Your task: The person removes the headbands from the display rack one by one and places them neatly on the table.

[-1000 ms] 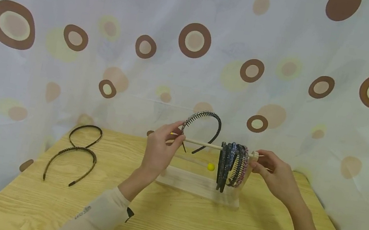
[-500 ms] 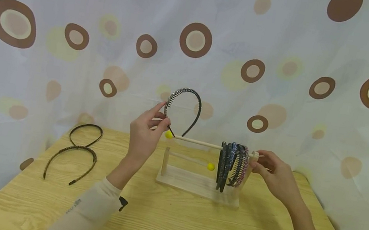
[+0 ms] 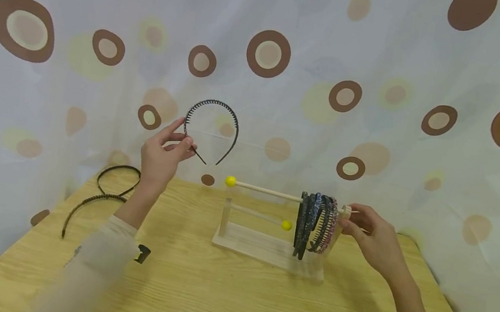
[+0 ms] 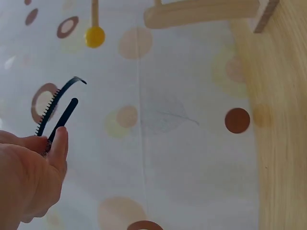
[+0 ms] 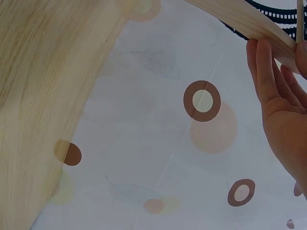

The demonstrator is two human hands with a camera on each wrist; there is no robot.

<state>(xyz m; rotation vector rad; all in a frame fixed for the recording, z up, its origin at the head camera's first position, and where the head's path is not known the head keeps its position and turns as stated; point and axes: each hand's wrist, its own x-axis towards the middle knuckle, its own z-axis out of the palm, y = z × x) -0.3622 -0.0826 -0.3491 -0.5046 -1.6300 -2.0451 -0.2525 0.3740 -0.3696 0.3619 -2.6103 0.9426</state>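
Note:
My left hand (image 3: 158,158) pinches one end of a dark toothed headband (image 3: 236,129), raised in front of the curtain, apart from the stand. The left wrist view shows the headband (image 4: 66,114) edge-on between thumb and fingers. A wooden headband stand (image 3: 260,247) has an upper rod (image 3: 269,191) tipped with a yellow ball (image 3: 230,181). Several glittery headbands (image 3: 313,223) hang bunched at that rod's right end. My right hand (image 3: 376,241) grips the stand's right end by the rod's mount; its fingers touch the wooden upright (image 5: 240,17) in the right wrist view.
Two dark headbands lie at the table's left: a plain one (image 3: 123,166) behind and a braided-looking one (image 3: 88,200) in front, partly hidden by my left arm. A shorter lower rod (image 3: 257,214) ends in a yellow ball (image 3: 286,225). A dotted curtain (image 3: 287,107) surrounds the wooden table (image 3: 246,303).
My left hand has drawn the headband leftward and up, off the upper rod's ball end, and carried it further left. The right hand has stayed at the stand's right end.

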